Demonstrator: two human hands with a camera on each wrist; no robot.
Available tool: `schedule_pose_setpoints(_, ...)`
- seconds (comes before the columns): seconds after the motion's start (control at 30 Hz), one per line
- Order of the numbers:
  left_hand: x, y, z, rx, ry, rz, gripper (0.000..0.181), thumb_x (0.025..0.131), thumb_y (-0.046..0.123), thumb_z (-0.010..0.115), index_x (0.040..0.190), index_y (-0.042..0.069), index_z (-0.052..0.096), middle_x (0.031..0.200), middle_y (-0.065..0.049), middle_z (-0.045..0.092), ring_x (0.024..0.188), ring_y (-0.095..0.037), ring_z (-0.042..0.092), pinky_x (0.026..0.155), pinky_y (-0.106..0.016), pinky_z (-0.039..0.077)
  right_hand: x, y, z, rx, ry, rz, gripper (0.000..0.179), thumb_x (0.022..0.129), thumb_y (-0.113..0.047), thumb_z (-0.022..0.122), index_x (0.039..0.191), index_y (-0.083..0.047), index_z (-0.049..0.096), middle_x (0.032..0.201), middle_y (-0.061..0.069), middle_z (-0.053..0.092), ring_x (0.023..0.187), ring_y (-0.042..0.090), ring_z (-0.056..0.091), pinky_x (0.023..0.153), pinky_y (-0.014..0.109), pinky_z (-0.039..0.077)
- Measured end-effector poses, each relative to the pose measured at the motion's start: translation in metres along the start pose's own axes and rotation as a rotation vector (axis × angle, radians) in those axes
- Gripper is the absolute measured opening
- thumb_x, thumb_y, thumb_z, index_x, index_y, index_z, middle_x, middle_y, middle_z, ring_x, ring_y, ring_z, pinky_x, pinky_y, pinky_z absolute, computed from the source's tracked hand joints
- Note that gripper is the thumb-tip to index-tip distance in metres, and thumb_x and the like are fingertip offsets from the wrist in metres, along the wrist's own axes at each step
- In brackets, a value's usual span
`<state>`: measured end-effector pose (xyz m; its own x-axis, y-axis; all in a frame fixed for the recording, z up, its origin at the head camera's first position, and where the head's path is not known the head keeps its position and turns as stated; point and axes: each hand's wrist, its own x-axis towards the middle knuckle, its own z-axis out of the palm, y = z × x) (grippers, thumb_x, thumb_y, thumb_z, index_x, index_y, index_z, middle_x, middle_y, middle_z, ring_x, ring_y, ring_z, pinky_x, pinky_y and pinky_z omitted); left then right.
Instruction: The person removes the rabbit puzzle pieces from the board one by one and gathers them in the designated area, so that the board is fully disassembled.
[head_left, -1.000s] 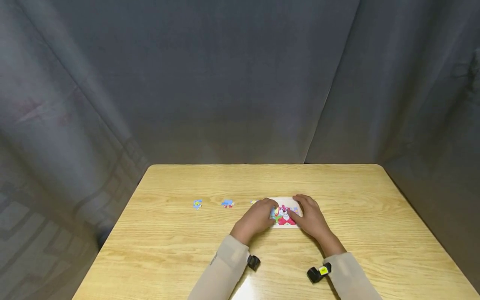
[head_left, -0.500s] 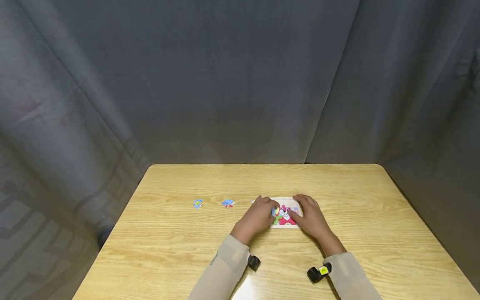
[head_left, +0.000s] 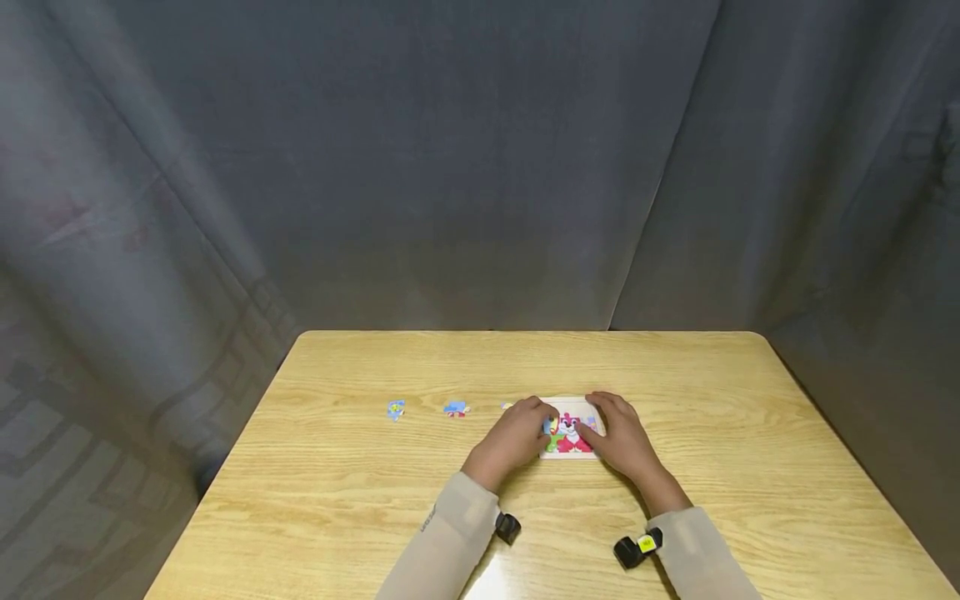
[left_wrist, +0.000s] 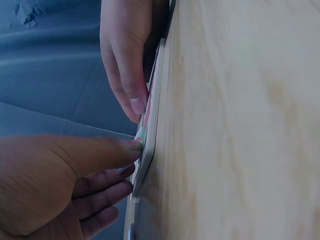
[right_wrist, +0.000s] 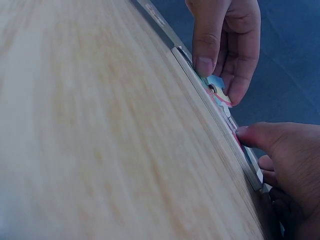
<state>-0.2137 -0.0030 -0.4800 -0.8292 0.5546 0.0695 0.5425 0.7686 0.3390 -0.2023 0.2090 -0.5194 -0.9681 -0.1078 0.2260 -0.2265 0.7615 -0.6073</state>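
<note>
A small puzzle board (head_left: 564, 406) with a pale frame lies on the table, its picture showing a red-and-white cartoon animal. At its left side my left hand (head_left: 512, 437) pinches a blue-and-yellow puzzle piece (right_wrist: 218, 86) between thumb and fingers; the piece is tilted up over the board in the right wrist view. My right hand (head_left: 625, 435) grips the board's right side, thumb on the picture and fingers reaching round to the far edge. In the left wrist view, the left thumb (left_wrist: 131, 146) is right at the board's surface. My left hand covers part of the board's left end.
To the left on the wooden table (head_left: 337, 492) lie two loose puzzle pieces, a blue-and-yellow one (head_left: 395, 409) and a blue-and-red one (head_left: 456, 409). Another piece (head_left: 507, 406) is mostly hidden behind my left hand. Grey curtains (head_left: 480, 167) hang behind and beside the table.
My left fingers have shifted slightly with the pinched piece at the board's left side, covering more of the loose piece behind. My right hand stays in place.
</note>
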Motion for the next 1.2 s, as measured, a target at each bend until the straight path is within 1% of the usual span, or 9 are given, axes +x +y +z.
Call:
schedule_pose_setpoints(0.13,0.0002,0.0002,0.0001,0.002,0.018,0.011,0.035,0.091,0.017,0.069,0.126,0.014,0.064,0.121,-0.001,0.060,0.115,-0.019,0.055,0.100,-0.030,0.044,-0.0007,-0.0009,-0.0007,0.002,-0.004,0.005,0.057,0.090,-0.030,0.070,0.135,-0.001,0.052,0.141,0.020,0.043,0.132,0.042,0.035,0.104,0.060,0.032)
schedule_pose_setpoints(0.27,0.0007,-0.0006,0.0019,0.016,0.038,0.019,0.033,0.091,0.015,0.069,0.124,0.015,0.065,0.117,-0.001,0.060,0.111,-0.018,0.056,0.098,-0.030,0.044,-0.0006,-0.0017,-0.0006,0.002,-0.011,0.006,0.057,0.090,-0.029,0.070,0.136,-0.001,0.052,0.141,0.020,0.043,0.132,0.042,0.034,0.104,0.061,0.032)
schedule_pose_setpoints(0.57,-0.0003,-0.0023,0.0041,0.023,0.094,0.020,0.029,0.091,0.013,0.068,0.120,0.017,0.067,0.112,-0.001,0.061,0.105,-0.018,0.057,0.093,-0.032,0.047,-0.0004,-0.0030,-0.0013,0.000,0.000,-0.004,0.056,0.090,-0.029,0.071,0.135,-0.001,0.053,0.141,0.021,0.044,0.131,0.043,0.035,0.104,0.061,0.032)
schedule_pose_setpoints(0.77,-0.0003,-0.0022,0.0032,0.024,0.096,-0.003,0.028,0.091,0.015,0.069,0.119,0.017,0.067,0.114,0.000,0.061,0.106,-0.018,0.056,0.093,-0.032,0.047,0.0002,-0.0041,-0.0020,0.000,0.001,-0.002,0.056,0.090,-0.028,0.071,0.135,0.000,0.052,0.141,0.021,0.044,0.131,0.043,0.036,0.104,0.060,0.032)
schedule_pose_setpoints(0.93,0.0007,-0.0025,0.0033,0.013,0.099,-0.007,0.028,0.092,0.015,0.068,0.120,0.017,0.067,0.113,-0.001,0.061,0.106,-0.018,0.056,0.093,-0.032,0.047,-0.0007,-0.0042,-0.0025,-0.003,0.011,-0.002,0.056,0.090,-0.029,0.070,0.134,0.000,0.053,0.140,0.021,0.044,0.131,0.043,0.036,0.104,0.061,0.032)
schedule_pose_setpoints(1.1,0.0011,-0.0051,0.0048,-0.009,0.097,-0.023,0.026,0.093,0.014,0.066,0.118,0.016,0.067,0.110,-0.001,0.062,0.105,-0.018,0.057,0.092,-0.031,0.048,-0.0015,-0.0034,-0.0008,-0.002,0.008,0.003,0.056,0.090,-0.029,0.070,0.135,0.000,0.053,0.141,0.021,0.044,0.131,0.043,0.035,0.104,0.060,0.032)
schedule_pose_setpoints(1.2,0.0005,-0.0080,0.0049,-0.039,0.102,-0.034,0.024,0.093,0.013,0.065,0.117,0.016,0.068,0.109,-0.001,0.063,0.105,-0.018,0.058,0.092,-0.030,0.048,-0.0016,-0.0039,0.0007,0.003,0.008,0.005,0.055,0.090,-0.028,0.071,0.134,-0.001,0.053,0.141,0.020,0.044,0.132,0.043,0.035,0.105,0.060,0.032)
